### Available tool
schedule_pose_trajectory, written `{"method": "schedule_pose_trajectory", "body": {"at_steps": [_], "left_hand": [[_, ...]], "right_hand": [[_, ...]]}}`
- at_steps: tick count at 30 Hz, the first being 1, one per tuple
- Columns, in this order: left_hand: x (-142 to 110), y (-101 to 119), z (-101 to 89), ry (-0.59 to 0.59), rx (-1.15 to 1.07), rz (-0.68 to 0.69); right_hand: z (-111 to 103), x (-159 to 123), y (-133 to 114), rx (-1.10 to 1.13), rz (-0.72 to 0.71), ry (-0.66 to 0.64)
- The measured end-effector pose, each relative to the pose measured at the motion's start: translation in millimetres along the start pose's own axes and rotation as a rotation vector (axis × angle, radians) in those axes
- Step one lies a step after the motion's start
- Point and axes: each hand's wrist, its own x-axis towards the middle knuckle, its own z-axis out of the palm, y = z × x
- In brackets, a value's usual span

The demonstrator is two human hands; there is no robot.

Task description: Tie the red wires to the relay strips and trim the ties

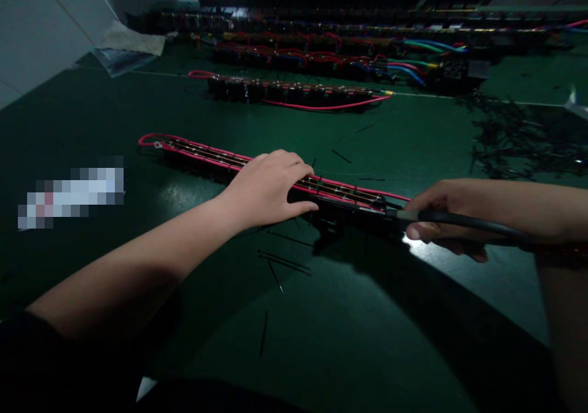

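Note:
A long black strip assembly [202, 152] lies slantwise on the green table, with red wires and copper-coloured bars along its top and a ring terminal at its left end. My left hand [271, 186] grips it around the middle, thumb on the near side and fingers over the far side. Black-handled cutters [459, 219] are in my right hand [436, 211], their jaws touching or very close to the strip's right end. The jaw tips are hard to make out against the black parts. Several thin black cable ties [285, 260] lie loose in front of the strip.
A shorter wired strip [294, 91] lies farther back. Behind it are several long assemblies [321, 54] with red, blue and green wires. A heap of black ties [514, 134] sits at right, a plastic bag [124, 57] at back left, and a blurred-out pale object [73, 195] at left.

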Motion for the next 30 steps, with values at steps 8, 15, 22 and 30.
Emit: {"method": "schedule_pose_trajectory", "body": {"at_steps": [8,15,22,30], "left_hand": [[0.7,-0.8,0.6,0.001,-0.004,0.003],[0.5,-0.3,0.4,0.004,0.0,0.001],[0.8,-0.3,0.2,0.002,0.0,-0.001],[0.6,0.0,0.8,0.01,-0.001,-0.003]], "right_hand": [[2.5,-1.4,0.3,-0.014,0.024,0.057],[-0.6,0.7,4.2,-0.044,0.016,0.042],[-0.4,1.1,2.7,-0.02,0.036,0.04],[0.3,1.6,0.2,-0.049,0.058,0.066]]}}
